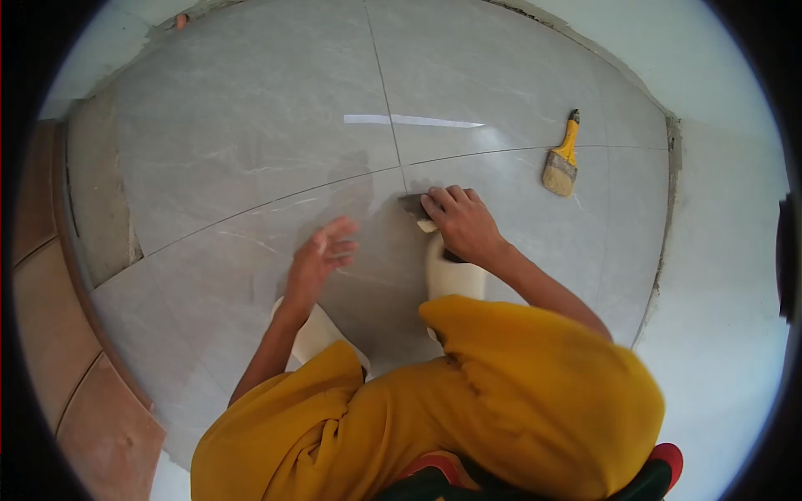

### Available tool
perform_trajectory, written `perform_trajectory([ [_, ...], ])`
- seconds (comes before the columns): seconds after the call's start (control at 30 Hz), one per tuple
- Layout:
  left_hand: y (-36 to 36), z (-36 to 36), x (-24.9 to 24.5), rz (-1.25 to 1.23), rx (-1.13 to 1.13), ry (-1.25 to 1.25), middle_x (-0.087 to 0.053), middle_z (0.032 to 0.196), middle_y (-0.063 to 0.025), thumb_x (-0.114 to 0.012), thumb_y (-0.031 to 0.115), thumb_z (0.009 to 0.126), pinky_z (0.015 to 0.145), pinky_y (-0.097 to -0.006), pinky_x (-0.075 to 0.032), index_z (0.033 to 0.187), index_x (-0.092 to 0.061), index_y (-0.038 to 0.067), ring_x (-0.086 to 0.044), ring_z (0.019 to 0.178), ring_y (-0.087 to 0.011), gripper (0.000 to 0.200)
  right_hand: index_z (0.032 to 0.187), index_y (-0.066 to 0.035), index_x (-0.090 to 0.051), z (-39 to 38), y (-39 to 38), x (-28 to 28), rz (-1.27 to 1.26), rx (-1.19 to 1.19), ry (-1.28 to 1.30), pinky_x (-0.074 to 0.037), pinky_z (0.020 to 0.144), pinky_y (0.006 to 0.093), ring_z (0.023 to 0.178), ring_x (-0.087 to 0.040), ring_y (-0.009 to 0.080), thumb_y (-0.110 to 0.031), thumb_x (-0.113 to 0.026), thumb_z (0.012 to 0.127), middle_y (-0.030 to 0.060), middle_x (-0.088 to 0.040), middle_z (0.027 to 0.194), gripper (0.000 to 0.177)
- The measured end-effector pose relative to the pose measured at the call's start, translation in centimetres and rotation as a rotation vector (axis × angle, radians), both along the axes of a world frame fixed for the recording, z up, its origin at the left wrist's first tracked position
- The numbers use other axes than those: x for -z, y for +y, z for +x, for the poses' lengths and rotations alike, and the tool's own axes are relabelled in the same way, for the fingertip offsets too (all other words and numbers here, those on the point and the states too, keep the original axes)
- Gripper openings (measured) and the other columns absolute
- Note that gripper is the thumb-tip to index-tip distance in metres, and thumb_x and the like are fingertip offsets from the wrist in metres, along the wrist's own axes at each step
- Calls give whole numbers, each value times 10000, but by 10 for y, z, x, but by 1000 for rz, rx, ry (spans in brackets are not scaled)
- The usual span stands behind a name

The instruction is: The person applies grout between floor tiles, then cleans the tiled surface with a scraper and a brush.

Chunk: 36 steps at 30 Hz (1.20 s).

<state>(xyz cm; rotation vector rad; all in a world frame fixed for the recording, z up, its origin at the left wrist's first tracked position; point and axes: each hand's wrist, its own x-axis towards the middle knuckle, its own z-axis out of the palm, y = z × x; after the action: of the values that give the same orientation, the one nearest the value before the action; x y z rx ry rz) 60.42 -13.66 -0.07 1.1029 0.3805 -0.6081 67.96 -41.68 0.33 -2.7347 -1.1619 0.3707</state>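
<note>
My right hand [464, 224] is closed round a dark, flat-edged tool [414, 204], whose edge lies at the tile joint just below where the joints cross. A small pale patch shows under the tool, too small to make out. To the left, my left hand [322, 257] hangs over the grey tiles [251, 150] with its fingers apart, slightly blurred, holding nothing. A brush [565, 159] with a yellow handle and pale bristles lies on the tiles at the right, away from both hands.
Pale walls [727, 225] border the tiled floor at the right and top. Reddish-brown tiles [109, 426] lie at the lower left, beside a bare cement strip [98, 184]. My feet in white footwear [451, 280] stand below my hands.
</note>
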Motion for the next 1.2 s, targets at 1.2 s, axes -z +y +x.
perform_trajectory([
  [1.2,35,-2,1,392,-196,49,-648,1028,-80,-472,268,979,833,-283,-472,1161,-601,29,-586,897,-136,326,771,32,-636,55,-9,55,385,652,386,-462,549,340,562,-569,153,-307,-619,875,97,-625,627,355],
])
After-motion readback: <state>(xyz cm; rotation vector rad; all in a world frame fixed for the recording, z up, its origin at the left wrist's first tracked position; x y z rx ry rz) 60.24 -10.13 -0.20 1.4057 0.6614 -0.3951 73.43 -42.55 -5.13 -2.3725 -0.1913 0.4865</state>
